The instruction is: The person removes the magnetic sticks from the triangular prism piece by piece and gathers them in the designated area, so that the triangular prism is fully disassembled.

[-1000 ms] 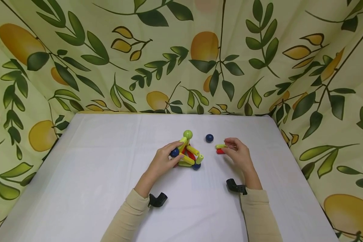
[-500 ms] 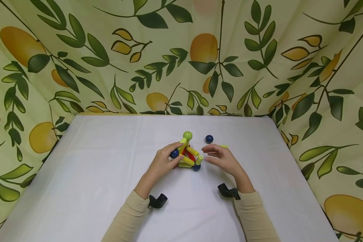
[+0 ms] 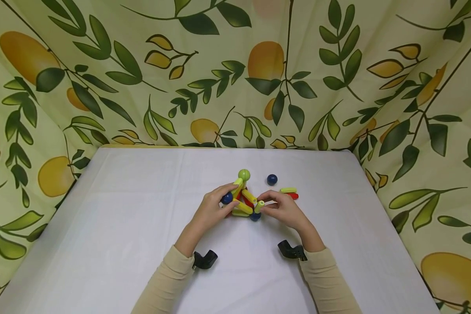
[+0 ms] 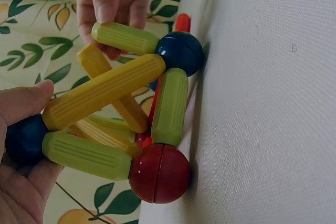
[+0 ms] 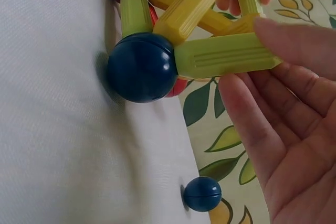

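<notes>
A structure of toy magnetic rods and balls stands mid-table, with yellow, light green and red rods. My left hand (image 3: 209, 207) holds its raised blue ball (image 4: 23, 139) between thumb and fingers. With thumb and fingertips, my right hand (image 3: 285, 210) pinches the free end of a light green rod (image 5: 226, 56). That rod's other end meets a blue ball (image 5: 142, 69) low on the structure, at the white cloth. A red ball (image 4: 160, 174) sits at another low corner, and a green ball (image 3: 244, 175) at the far one. One yellow rod (image 4: 94, 59) has a free upper end.
Behind the right hand lie a loose light green rod (image 3: 288, 190) and a red rod (image 3: 293, 196) side by side. A loose blue ball (image 3: 272, 179) rests farther back. A leaf-patterned curtain (image 3: 220, 87) rises along the table's far edge and sides.
My right hand has moved left from the loose rods to the structure and now pinches its upright light green rod. My left hand keeps its hold on the blue ball.
</notes>
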Demonstrator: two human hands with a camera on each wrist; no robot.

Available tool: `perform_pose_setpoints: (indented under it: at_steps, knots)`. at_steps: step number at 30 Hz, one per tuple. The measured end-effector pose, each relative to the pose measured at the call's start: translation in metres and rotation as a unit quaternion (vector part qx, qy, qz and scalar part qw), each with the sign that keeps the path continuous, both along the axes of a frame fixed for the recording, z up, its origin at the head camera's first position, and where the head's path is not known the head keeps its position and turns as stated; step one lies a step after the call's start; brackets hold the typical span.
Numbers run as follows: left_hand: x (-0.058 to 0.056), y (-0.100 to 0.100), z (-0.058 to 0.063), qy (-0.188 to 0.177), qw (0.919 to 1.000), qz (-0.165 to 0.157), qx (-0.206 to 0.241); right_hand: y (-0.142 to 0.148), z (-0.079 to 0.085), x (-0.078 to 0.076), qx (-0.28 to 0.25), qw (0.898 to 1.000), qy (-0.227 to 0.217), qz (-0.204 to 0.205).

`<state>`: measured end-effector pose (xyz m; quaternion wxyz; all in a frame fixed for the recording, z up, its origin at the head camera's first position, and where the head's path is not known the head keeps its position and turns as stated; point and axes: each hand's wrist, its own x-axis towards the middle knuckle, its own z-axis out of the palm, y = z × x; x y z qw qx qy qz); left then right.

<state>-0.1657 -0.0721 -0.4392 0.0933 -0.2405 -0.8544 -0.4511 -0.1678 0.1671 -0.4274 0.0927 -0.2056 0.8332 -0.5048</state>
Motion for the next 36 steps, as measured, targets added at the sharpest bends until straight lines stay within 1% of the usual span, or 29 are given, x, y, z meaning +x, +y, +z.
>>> perform_pose_setpoints:
  at_steps: [3, 8, 10, 15, 17, 19, 23, 27, 31, 33, 36]
  knots:
    - [0.000, 0.000, 0.000, -0.004, 1.0000, 0.001, -0.001, -0.003, 0.013, 0.006, 0.011, 1.000, 0.010, -0.004]
    - [0.000, 0.000, 0.001, -0.005, 1.0000, 0.004, -0.004, -0.003, 0.016, 0.007, 0.012, 1.000, 0.013, 0.000]
    - [0.000, 0.000, 0.001, -0.004, 1.0000, 0.004, -0.005, 0.001, 0.004, 0.002, -0.002, 1.000, 0.014, 0.004]
    - [0.000, -0.001, 0.000, 0.006, 1.0000, -0.001, -0.005, 0.013, -0.025, -0.012, -0.073, 0.997, 0.008, 0.008]
    - [-0.001, 0.000, -0.001, 0.008, 0.9999, -0.003, -0.007, 0.018, -0.024, -0.012, -0.094, 0.995, 0.011, 0.008]
    - [-0.001, 0.001, -0.001, 0.008, 0.9999, -0.002, -0.009, 0.026, -0.023, -0.012, -0.104, 0.994, 0.012, 0.005]
    - [0.000, 0.000, -0.002, 0.004, 0.9999, 0.002, -0.010, 0.045, -0.022, -0.013, -0.133, 0.991, 0.016, -0.027]
    - [-0.001, -0.001, -0.001, 0.002, 1.0000, -0.002, -0.008, 0.065, -0.030, -0.015, -0.162, 0.984, 0.020, -0.068]
    - [-0.001, 0.000, -0.001, 0.001, 1.0000, 0.000, -0.007, 0.082, -0.043, -0.012, -0.152, 0.980, 0.012, -0.124]
    - [-0.001, 0.000, -0.001, 0.000, 1.0000, 0.001, -0.007, 0.088, -0.048, -0.010, -0.142, 0.978, -0.004, -0.153]
    - [0.000, 0.000, -0.001, -0.005, 0.9999, 0.003, -0.008, 0.093, -0.056, -0.009, -0.137, 0.974, -0.032, -0.177]
